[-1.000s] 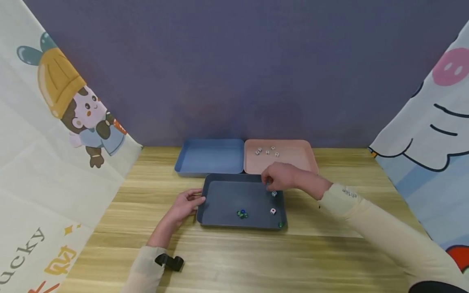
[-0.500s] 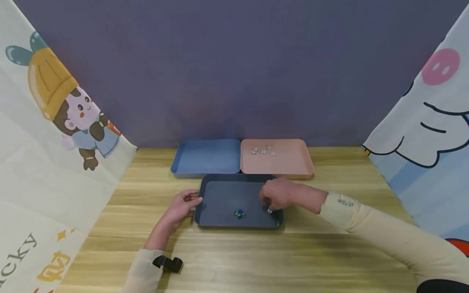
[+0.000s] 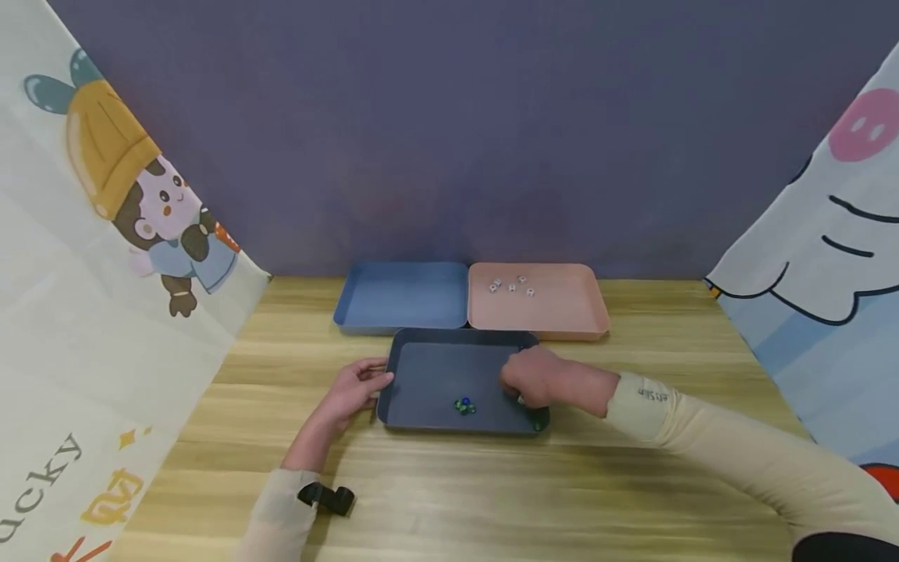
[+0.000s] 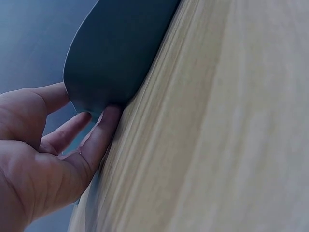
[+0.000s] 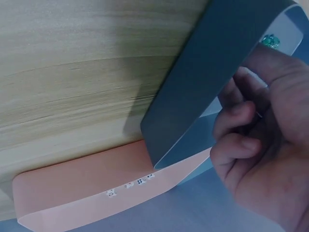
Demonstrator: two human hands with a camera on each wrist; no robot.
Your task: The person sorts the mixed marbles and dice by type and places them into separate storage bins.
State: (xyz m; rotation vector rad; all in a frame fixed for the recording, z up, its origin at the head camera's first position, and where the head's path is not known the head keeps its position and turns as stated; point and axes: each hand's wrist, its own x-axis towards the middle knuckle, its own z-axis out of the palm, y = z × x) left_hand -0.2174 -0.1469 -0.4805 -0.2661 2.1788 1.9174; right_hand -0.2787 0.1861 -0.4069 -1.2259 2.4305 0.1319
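My left hand [image 3: 353,393] holds the left side of the dark grey tray [image 3: 424,375]. In the left wrist view its thumb laps over the rim and its fingers lie against the outer wall. My right hand [image 3: 535,377] is down inside the tray's right end, fingers curled, with a white die [image 3: 520,400] at its fingertips. The right wrist view shows the curled fingers [image 5: 235,145] from the palm side, hiding most of what they grip. Small shiny green pieces and a blue one [image 3: 466,403] lie in a cluster at the tray's front middle. A single green piece [image 3: 538,426] sits in the front right corner.
Behind the dark tray stand a blue tray [image 3: 407,297] on the left and a pink tray [image 3: 569,304] on the right. Several white dice [image 3: 512,288] lie in the pink one. All three trays are on a wooden table [image 3: 449,492] before a purple-grey backdrop [image 3: 449,140].
My right hand has moved from the tray's back right corner toward its front right, over the dice there, and its fingers have closed in. The left hand keeps its hold on the tray.
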